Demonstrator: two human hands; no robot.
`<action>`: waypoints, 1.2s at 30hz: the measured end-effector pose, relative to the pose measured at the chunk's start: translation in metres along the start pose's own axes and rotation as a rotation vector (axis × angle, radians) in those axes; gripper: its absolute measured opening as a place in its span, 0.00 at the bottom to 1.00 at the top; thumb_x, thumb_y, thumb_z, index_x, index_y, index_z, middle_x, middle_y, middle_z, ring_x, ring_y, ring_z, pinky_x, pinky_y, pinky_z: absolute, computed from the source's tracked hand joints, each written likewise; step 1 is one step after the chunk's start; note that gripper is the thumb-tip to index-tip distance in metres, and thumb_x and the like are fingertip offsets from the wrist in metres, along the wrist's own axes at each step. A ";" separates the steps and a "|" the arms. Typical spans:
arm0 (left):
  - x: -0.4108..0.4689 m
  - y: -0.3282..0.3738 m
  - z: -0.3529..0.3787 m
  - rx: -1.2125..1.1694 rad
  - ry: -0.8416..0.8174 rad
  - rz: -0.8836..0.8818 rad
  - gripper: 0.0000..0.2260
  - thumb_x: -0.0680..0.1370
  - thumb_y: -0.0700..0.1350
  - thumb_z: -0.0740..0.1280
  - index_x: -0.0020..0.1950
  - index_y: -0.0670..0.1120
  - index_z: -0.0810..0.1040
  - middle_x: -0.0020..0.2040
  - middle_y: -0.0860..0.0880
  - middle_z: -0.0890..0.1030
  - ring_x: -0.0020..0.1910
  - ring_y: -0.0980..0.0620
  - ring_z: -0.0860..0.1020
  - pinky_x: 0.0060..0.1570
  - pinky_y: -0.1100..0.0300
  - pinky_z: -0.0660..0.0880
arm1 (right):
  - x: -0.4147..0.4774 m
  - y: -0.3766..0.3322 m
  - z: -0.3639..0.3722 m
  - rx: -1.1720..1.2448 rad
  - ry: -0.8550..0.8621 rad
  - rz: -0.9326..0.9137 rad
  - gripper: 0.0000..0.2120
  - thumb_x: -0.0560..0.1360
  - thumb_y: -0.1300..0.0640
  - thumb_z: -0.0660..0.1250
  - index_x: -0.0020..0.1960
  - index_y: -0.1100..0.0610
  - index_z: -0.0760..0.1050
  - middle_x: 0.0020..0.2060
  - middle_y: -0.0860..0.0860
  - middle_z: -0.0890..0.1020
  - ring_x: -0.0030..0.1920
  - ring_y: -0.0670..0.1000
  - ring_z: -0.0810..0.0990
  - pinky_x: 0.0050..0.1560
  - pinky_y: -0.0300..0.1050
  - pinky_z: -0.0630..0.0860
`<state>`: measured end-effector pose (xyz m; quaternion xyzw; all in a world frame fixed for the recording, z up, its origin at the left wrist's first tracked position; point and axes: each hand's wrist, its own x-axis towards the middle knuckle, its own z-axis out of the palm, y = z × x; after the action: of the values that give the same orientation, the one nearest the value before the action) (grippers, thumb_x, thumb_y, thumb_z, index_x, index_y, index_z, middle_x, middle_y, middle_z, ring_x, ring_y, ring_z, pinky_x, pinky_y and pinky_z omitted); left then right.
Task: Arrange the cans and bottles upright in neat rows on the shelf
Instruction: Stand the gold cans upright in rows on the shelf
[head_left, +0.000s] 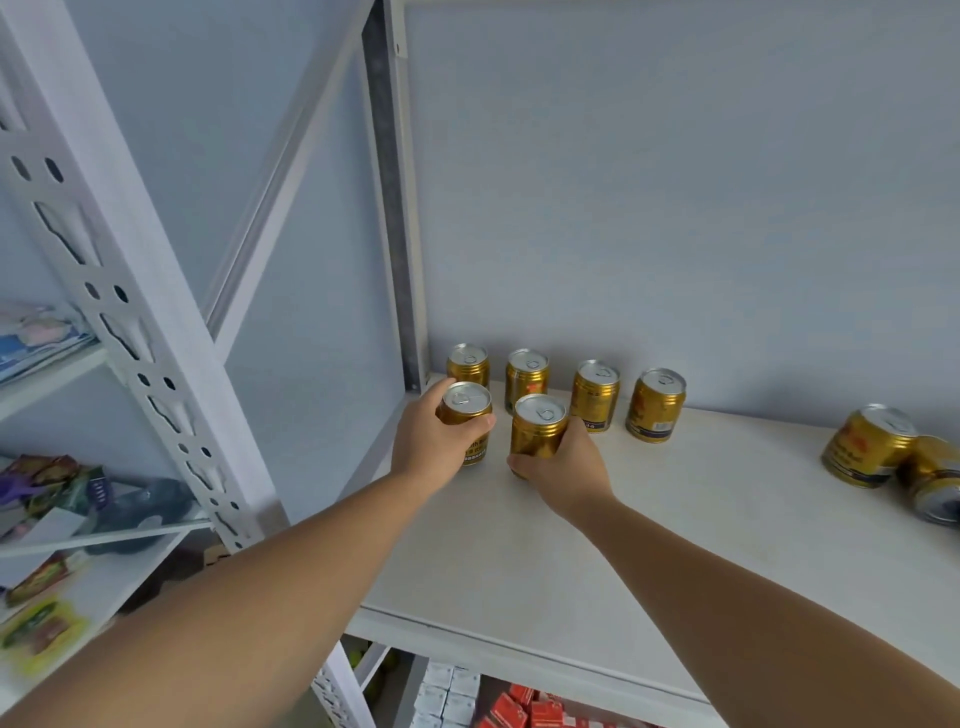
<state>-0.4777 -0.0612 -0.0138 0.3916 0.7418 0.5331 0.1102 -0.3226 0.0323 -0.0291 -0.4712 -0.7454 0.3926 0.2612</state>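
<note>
White shelf (649, 545) against a pale blue wall carried gold cans. Left hand (423, 441) had its grip clamped on 1 upright front can (467, 410); right hand (563, 467) had its grip clamped on another upright can (537, 426) just beside it. Behind both grips stood 4 upright cans (595, 395) in a row. Well right of the right grip sat 1 upright can (867, 447) touching 1 toppled can (935, 483).
</note>
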 end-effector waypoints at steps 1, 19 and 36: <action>0.003 -0.001 0.000 -0.002 -0.004 0.002 0.24 0.71 0.56 0.78 0.65 0.57 0.77 0.58 0.59 0.82 0.58 0.57 0.78 0.50 0.66 0.74 | 0.003 0.000 0.003 0.001 -0.003 0.003 0.29 0.64 0.46 0.80 0.54 0.47 0.65 0.42 0.38 0.72 0.47 0.48 0.75 0.37 0.41 0.69; 0.008 -0.054 0.007 0.074 -0.028 -0.062 0.38 0.71 0.66 0.74 0.77 0.58 0.63 0.69 0.53 0.74 0.67 0.50 0.74 0.64 0.48 0.77 | 0.017 0.022 0.029 -0.054 0.006 -0.094 0.37 0.66 0.37 0.75 0.70 0.45 0.64 0.61 0.48 0.76 0.61 0.50 0.75 0.59 0.52 0.78; 0.017 -0.048 0.009 0.085 -0.068 -0.107 0.37 0.72 0.60 0.76 0.77 0.55 0.65 0.71 0.51 0.75 0.69 0.48 0.74 0.65 0.49 0.76 | 0.024 0.019 0.030 -0.103 -0.044 -0.039 0.39 0.67 0.41 0.77 0.72 0.49 0.63 0.63 0.51 0.74 0.64 0.53 0.73 0.61 0.52 0.76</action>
<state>-0.5064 -0.0486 -0.0555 0.3736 0.7794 0.4809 0.1469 -0.3455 0.0483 -0.0615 -0.4604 -0.7793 0.3590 0.2277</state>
